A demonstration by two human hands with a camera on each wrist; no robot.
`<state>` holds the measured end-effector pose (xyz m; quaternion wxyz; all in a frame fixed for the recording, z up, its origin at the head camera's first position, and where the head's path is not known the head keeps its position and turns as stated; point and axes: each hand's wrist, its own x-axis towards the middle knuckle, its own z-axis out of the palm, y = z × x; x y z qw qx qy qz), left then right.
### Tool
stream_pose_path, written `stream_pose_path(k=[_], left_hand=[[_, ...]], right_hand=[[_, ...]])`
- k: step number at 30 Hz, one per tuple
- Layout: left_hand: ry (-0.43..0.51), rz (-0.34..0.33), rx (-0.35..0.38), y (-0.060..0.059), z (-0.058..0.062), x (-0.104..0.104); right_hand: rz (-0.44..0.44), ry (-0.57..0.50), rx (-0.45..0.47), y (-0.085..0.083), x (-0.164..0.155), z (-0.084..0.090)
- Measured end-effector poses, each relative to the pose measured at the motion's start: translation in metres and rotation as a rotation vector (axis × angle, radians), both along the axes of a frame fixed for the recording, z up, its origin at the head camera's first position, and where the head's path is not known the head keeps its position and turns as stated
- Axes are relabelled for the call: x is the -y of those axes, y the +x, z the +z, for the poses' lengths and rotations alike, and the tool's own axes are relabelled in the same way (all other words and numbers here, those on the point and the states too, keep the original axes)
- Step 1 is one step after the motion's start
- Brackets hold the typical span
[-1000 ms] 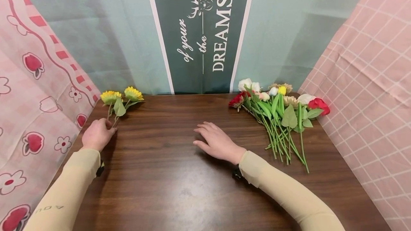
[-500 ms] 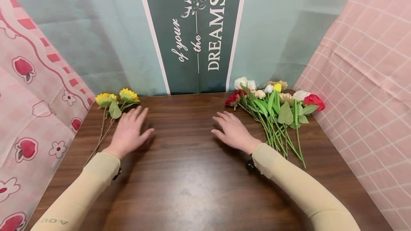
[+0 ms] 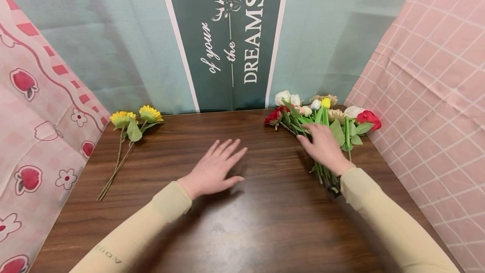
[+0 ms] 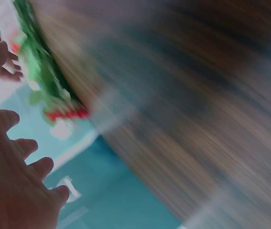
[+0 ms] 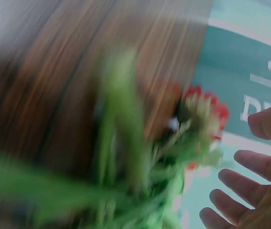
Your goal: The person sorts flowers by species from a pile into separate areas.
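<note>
My left hand (image 3: 213, 171) is over the middle of the table with its fingers spread, and it holds nothing. My right hand (image 3: 325, 147) hovers over the stems of a pile of artificial flowers (image 3: 303, 127) at the back right, fingers extended; I cannot tell whether it touches them. That pile has red, white, yellow and beige blooms on green stems. At the back left, two yellow sunflowers (image 3: 150, 114) lie side by side, their stems crossing toward the front. The right wrist view shows the right hand (image 5: 250, 191) above blurred green stems (image 5: 121, 119).
The dark wooden table (image 3: 242, 226) ends at a green cloth backdrop (image 3: 132, 54) with white lettering. A pink apple-print cloth (image 3: 34, 146) borders the left side. On the right hangs a pink checked cloth (image 3: 428, 96).
The left hand let go of the sunflower stems and moved right to mid-table. The right hand moved right from mid-table to over the flower pile. Both sunflowers stay at the left.
</note>
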<state>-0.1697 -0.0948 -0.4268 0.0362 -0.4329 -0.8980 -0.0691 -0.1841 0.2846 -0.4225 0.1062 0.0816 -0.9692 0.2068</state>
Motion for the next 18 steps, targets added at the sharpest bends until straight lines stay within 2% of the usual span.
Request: stream_pose_path(k=[7, 11, 18], left_hand=[[-0.016, -0.137, 0.017, 0.017, 0.007, -0.051], [-0.023, -0.186, 0.001, 0.024, 0.008, -0.074], [-0.071, -0.253, -0.045, 0.036, 0.009, -0.111]], right_hand=[[-0.141, -0.026, -0.002, 0.018, -0.055, 0.011], [-0.197, -0.026, 0.025, 0.025, -0.084, 0.012], [-0.249, -0.033, 0.144, 0.035, -0.125, 0.009]])
